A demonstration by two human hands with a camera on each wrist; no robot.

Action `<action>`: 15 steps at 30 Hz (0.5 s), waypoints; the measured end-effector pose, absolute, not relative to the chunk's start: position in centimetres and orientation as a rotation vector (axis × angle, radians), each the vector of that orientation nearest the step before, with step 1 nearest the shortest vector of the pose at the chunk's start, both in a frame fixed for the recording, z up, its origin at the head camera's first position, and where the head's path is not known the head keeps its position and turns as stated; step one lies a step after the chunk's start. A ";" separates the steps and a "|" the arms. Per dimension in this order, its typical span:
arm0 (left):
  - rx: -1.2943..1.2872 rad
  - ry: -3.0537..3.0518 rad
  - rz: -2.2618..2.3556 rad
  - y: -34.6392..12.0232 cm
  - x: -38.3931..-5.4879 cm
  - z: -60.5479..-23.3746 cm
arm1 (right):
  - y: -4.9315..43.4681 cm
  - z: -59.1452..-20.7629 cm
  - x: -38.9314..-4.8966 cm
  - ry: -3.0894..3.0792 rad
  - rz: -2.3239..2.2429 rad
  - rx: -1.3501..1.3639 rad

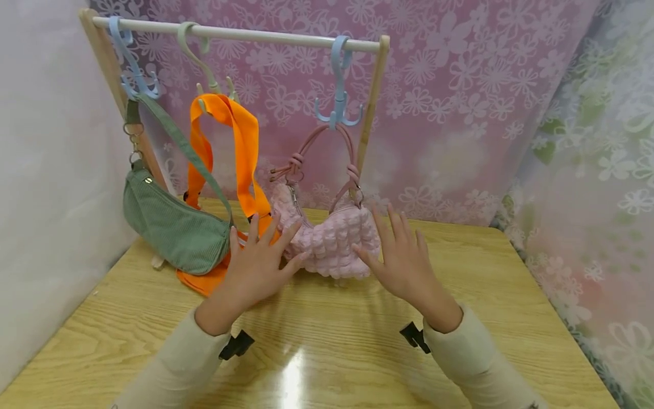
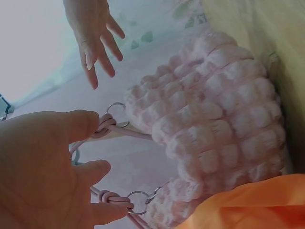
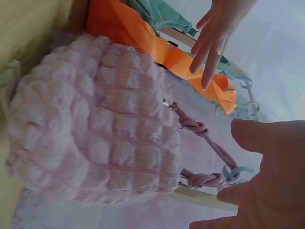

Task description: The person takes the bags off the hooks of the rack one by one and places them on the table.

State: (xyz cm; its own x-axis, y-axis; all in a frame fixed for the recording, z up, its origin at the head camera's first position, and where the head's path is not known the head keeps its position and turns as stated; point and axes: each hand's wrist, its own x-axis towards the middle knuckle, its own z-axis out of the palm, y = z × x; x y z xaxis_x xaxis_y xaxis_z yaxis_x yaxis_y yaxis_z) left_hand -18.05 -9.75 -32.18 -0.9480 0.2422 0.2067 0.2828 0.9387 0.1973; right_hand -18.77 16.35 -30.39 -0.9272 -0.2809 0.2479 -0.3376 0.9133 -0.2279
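Observation:
A pink quilted handbag (image 1: 337,241) hangs by its cord handle from a blue hook hanger (image 1: 339,85) on the rack's right side. My left hand (image 1: 260,261), fingers spread, is in front of the bag's left side and overlaps the orange bag. On the other side, my right hand (image 1: 403,258) is held with spread fingers by the pink bag's right end. Neither hand grips anything. In the left wrist view the puffy pink bag (image 2: 214,114) fills the space past the fingers. The right wrist view shows the pink bag (image 3: 109,124) beside the right hand.
A green corduroy bag (image 1: 174,221) hangs at the left from another blue hanger (image 1: 134,62). Beside it an orange bag strap (image 1: 247,147) loops over a green hanger (image 1: 204,57). The white rail (image 1: 265,35) has wooden legs and stands on the wooden table (image 1: 460,272).

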 end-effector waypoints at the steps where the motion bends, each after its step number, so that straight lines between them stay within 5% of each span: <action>1: -0.398 -2.910 -0.332 -9.8 -18.2 -31.8 | 16.2 -30.1 -18.9 -2.850 0.395 0.479; 15: -0.404 -2.877 -0.305 -10.3 -20.4 -26.9 | 14.2 -26.4 -20.5 -2.763 0.410 0.563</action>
